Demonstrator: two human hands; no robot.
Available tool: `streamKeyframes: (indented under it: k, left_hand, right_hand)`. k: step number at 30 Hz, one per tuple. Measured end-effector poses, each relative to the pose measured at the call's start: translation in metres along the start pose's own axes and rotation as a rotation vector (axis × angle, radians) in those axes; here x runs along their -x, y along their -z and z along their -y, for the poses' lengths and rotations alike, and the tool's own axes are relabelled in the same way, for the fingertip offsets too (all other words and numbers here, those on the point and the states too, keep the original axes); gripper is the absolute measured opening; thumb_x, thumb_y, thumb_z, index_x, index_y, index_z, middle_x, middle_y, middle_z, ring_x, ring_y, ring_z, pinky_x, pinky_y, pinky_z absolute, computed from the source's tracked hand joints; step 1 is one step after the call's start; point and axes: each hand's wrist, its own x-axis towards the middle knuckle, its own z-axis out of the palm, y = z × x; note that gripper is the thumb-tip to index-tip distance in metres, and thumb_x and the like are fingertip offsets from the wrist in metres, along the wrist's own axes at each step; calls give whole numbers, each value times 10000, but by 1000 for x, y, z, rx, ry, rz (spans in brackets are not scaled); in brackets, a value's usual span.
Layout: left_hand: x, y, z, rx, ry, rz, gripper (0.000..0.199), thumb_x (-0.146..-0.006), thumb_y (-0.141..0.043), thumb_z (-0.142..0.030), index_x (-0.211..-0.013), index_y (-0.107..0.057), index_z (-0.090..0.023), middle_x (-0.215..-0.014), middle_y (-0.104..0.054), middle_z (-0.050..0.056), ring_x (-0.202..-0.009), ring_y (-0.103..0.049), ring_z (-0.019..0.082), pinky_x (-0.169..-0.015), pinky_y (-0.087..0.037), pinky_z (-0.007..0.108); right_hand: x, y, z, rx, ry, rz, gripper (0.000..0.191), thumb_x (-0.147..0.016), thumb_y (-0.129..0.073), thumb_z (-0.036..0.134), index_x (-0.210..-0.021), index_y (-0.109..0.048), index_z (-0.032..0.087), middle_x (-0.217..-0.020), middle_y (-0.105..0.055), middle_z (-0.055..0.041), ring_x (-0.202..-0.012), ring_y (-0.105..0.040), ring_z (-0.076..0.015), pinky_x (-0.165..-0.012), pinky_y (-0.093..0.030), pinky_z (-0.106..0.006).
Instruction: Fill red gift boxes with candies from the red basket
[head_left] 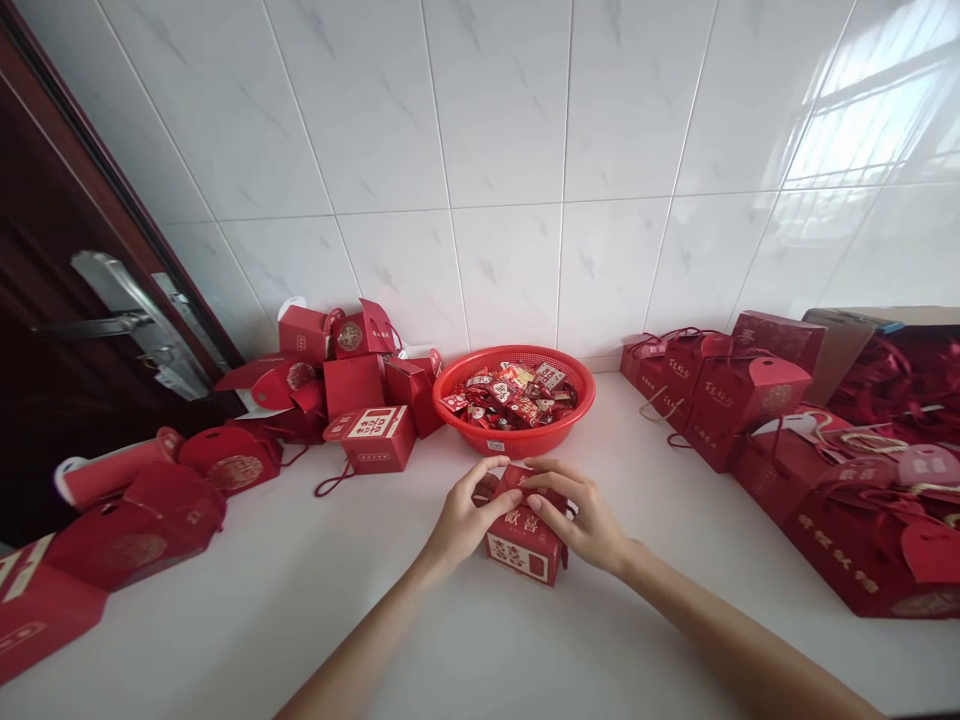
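A small red gift box (523, 553) with a cream printed panel stands upright on the white table in front of me. At the left side of its top, my left hand (471, 515) has its fingers and thumb round the upper flaps. My right hand (581, 510) grips the right side of the same top, thumb on the front and fingers over the far side. Just behind the box sits a red plastic basket (512, 441) filled with wrapped sweets (504, 393).
Red boxes (379, 440) are piled at the left, some with open flaps. More red boxes (712, 410) with cords line the right side, near a cardboard carton (840, 350) of dark red items. A tiled wall (502, 270) rises behind; a dark door (67, 200) is at the left.
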Motion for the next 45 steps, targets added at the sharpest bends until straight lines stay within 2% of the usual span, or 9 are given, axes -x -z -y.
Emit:
streamKeyframes:
  k: [8, 12, 18, 22, 25, 30, 33, 39, 45]
  left_hand:
    - [-1, 9, -3, -3, 105, -50, 505, -706, -744, -437, -1137, -632, -200, -639, -542, -57, -612, -548, 142, -570, -439, 238]
    - [1, 18, -3, 14, 159, -89, 513, -669, -752, -475, -1069, -633, -178, -573, -532, -67, -488, -465, 112, -459, -360, 217]
    - [2, 24, -5, 48, 212, -101, 547, -607, -811, -475, -1019, -627, -166, -675, -685, -1, -609, -626, 172, -544, -459, 243]
    - [3, 24, -8, 100, 228, -50, 518, -603, -838, -462, -973, -627, -167, -832, -753, 56, -756, -696, 216, -664, -521, 277]
    - [4, 26, -10, 75, 232, -51, 524, -620, -840, -465, -989, -617, -169, -769, -734, 34, -683, -669, 181, -597, -483, 244]
    - [5, 40, -18, 106, 305, -21, 607, -654, -811, -513, -1111, -603, -171, -579, -558, -69, -427, -409, 69, -411, -248, 205]
    - [7, 56, -29, 267, 269, 24, 584, -670, -814, -445, -1142, -613, -166, -663, -605, -48, -424, -386, 39, -465, -331, 212]
    - [12, 79, -66, 561, 143, 59, 473, -718, -772, -315, -1145, -631, -167, -973, -721, 90, -874, -683, 205, -842, -532, 358]
    - [12, 50, -106, 527, 109, 259, 546, -788, -734, -351, -1296, -605, -195, -1251, -674, 144, -1279, -557, 325, -1047, -459, 486]
  right_hand:
    - [-6, 9, -9, 36, -189, -102, 344, -1000, -415, 487, -1049, -627, 221, -1045, -689, -94, -943, -651, -218, -848, -522, -365]
    - [-7, 9, -18, 60, -286, 0, 436, -980, -406, 560, -908, -657, 211, -1004, -679, -90, -891, -634, -215, -810, -492, -351]
    - [-8, 4, -24, -97, -440, 105, 553, -896, -465, 681, -658, -567, 192, -703, -584, -26, -687, -531, -166, -656, -421, -299]
    - [-13, 12, -17, -458, -598, 89, 530, -759, -663, 665, -601, -466, 199, -591, -511, 20, -569, -445, -120, -558, -334, -271]
    - [-18, 23, -8, -701, -592, 17, 462, -736, -746, 560, -612, -488, 197, -570, -530, 25, -547, -436, -106, -572, -343, -270]
    - [-24, 41, 2, -793, -534, -123, 412, -717, -792, 506, -620, -536, 199, -610, -564, 6, -603, -486, -127, -634, -402, -290]
    - [-28, 48, 7, -809, -507, -144, 382, -705, -804, 492, -649, -568, 197, -653, -589, -4, -642, -518, -139, -668, -428, -301]
    - [-41, 54, 21, -720, -475, -88, 339, -731, -769, 471, -682, -599, 181, -700, -621, -25, -704, -570, -161, -731, -468, -323]
    - [-54, 52, 47, -494, -414, -53, 353, -746, -742, 505, -762, -599, 182, -745, -651, -26, -710, -588, -164, -696, -483, -306]
